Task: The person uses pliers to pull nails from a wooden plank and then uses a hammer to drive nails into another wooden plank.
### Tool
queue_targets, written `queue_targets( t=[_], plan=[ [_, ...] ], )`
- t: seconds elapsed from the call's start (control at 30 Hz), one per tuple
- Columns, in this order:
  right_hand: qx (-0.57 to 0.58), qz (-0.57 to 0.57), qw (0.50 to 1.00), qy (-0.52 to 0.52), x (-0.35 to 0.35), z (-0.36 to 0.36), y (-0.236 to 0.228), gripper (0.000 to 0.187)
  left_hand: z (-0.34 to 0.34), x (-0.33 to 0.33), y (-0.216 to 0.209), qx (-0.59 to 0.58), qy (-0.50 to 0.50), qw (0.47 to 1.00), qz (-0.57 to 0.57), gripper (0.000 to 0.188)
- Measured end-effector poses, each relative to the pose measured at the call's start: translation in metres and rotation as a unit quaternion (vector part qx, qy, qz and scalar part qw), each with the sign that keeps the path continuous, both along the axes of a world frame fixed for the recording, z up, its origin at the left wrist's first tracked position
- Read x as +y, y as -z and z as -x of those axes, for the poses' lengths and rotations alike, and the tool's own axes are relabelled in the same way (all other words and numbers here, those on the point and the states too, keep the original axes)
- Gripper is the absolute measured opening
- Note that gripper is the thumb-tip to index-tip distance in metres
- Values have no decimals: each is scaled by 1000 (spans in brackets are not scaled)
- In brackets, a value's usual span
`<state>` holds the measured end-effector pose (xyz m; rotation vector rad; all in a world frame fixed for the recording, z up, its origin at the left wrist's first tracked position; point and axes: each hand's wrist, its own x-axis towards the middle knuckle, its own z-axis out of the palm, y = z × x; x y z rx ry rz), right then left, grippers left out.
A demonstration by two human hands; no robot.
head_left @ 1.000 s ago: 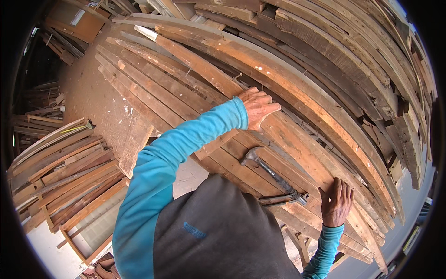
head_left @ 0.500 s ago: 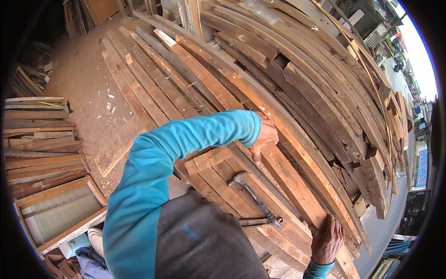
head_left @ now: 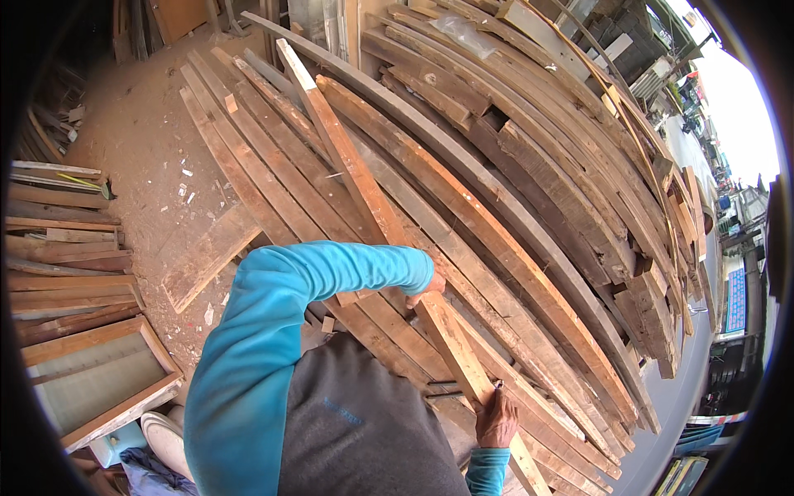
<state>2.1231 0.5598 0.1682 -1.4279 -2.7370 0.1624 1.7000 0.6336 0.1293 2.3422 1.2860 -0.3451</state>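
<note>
A long wooden plank (head_left: 453, 341) with a white-painted far end runs from the far side, under my left sleeve, to the lower edge near my body. My left hand (head_left: 428, 285) is closed around its middle. My right hand (head_left: 498, 420) grips it nearer to me, fingers over its edge. Below the plank lie other boards, and two dark metal prongs (head_left: 444, 388) of a tool stick out from under it on the left. The plank hides the hammer that lay there.
Several long boards (head_left: 529, 310) lie side by side to the right of the plank. A tall stack of old timber (head_left: 571, 198) stands behind them. On the left are piled wood pieces (head_left: 70, 285) and a wooden frame with a pale panel (head_left: 99, 388). Debris dots the dirt floor (head_left: 157, 124).
Both hands have moved left and toward my body, carrying the plank off the neighbouring boards. It now covers the hammer. Its white far end has swung slightly.
</note>
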Motion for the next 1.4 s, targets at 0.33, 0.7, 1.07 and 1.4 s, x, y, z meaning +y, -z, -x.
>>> queue_targets(
  t=[0.33, 0.7, 1.07, 1.4],
  plan=[
    [0, 132, 990, 50, -79, -35, 1, 58, -38, -65, -42, 4, -40, 986, 159, 78],
    [134, 329, 932, 70, -77, -120, 104, 49, -128, -106, 8, 23, -73, 957, 279, 83],
    [168, 243, 946, 133, -152, -140, 105, 43, -110, -253, 166, 34, -156, 902, 402, 102],
    [249, 209, 921, 214, -231, -183, 95, 38, -184, -229, 92, -133, -314, 940, -13, 47]
  ],
)
